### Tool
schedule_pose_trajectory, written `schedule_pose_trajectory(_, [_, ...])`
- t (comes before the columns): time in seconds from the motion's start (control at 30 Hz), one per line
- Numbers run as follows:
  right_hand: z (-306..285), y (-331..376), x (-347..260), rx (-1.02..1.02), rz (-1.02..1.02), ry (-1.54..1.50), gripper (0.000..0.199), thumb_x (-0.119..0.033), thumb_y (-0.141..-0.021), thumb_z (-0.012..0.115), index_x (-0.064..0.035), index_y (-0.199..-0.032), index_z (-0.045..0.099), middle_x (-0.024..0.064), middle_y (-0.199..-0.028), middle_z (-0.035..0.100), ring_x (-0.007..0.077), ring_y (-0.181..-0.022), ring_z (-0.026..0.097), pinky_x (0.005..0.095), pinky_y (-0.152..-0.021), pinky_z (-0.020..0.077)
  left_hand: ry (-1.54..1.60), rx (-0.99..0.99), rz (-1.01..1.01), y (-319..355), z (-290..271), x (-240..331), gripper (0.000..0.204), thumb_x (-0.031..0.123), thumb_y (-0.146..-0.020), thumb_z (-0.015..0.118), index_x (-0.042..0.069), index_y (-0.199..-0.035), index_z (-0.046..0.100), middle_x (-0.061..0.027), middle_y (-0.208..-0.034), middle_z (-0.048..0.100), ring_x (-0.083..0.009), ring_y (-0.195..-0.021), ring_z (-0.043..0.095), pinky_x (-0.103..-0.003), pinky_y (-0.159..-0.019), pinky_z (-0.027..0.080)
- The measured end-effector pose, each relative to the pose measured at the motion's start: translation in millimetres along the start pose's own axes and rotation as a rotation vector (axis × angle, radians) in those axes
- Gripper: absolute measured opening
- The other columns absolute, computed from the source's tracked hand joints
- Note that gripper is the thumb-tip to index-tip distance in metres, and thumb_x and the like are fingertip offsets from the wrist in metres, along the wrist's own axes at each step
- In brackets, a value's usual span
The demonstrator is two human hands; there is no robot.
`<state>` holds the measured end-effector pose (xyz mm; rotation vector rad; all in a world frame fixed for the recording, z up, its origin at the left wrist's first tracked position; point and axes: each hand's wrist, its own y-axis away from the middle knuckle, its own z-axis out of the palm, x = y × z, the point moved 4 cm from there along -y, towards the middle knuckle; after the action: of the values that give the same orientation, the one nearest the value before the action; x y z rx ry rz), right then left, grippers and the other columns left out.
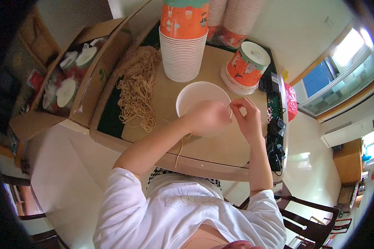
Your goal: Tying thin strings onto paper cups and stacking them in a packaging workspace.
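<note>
A white-lined paper bucket (198,92) stands in front of me on the table, its open mouth facing up. Across its near side lies my left hand (208,118), too smeared to show its fingers. My right hand (246,116) is at the bucket's right rim, thumb and forefinger pinched together; what they hold is too small to make out. A strand of twine (179,153) hangs below my left forearm by the table's front edge. To the left lies a tangled heap of tan twine (138,93).
Behind the bucket rises a tall stack of paper buckets (183,54). An upturned orange bucket (247,66) sits at the right, with more stacks (243,16) behind. Black cables and adapters (276,141) line the table's right edge. An open cardboard box (89,89) stands left; a dark chair (307,211) is lower right.
</note>
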<state>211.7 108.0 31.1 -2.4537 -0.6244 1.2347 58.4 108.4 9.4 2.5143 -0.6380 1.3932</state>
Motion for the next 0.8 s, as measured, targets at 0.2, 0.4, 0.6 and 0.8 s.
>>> schedule_pose_trajectory(0.2, [5,-6,11,-0.061,0.068,-0.037,0.009,-0.003,-0.080,0.064,0.0001,-0.089,0.062,0.0128,-0.084,0.063,0.0231,-0.077,0.063,0.0313,-0.069,0.0495,-0.408,-0.211,0.273,22,-11,37,0.017,0.024,-0.078,0.066,0.009,-0.084,0.060,-0.0081,-0.075,0.059,-0.0226,-0.069,0.063,-0.035,-0.062,0.050])
schedule_pose_trajectory(0.4, [5,-9,12,-0.109,0.052,-0.149,0.010,-0.003,-0.082,0.063,-0.0006,-0.091,0.062,0.0078,-0.085,0.066,0.0178,-0.079,0.062,0.0301,-0.069,0.0471,-0.941,-0.126,0.519,23,-4,42,0.003,0.012,-0.071,0.061,0.009,-0.071,0.061,-0.0078,-0.083,0.059,-0.0234,-0.076,0.064,-0.037,-0.059,0.054])
schedule_pose_trajectory(0.6, [5,-9,12,-0.131,-0.010,-0.110,0.008,-0.003,-0.082,0.062,-0.0009,-0.089,0.062,0.0090,-0.084,0.065,0.0198,-0.077,0.061,0.0302,-0.066,0.0465,-1.015,-0.011,0.558,15,-11,34,0.008,0.015,-0.066,0.066,0.010,-0.070,0.061,-0.0065,-0.079,0.057,-0.0220,-0.074,0.064,-0.034,-0.056,0.054])
schedule_pose_trajectory(0.8, [4,-9,14,-0.149,0.007,-0.150,0.008,-0.003,-0.081,0.063,-0.0001,-0.089,0.061,0.0092,-0.082,0.064,0.0194,-0.076,0.061,0.0293,-0.065,0.0470,-0.912,0.055,0.661,15,-12,38,0.011,0.016,-0.067,0.067,0.012,-0.071,0.057,-0.0043,-0.076,0.053,-0.0200,-0.069,0.062,-0.034,-0.052,0.050])
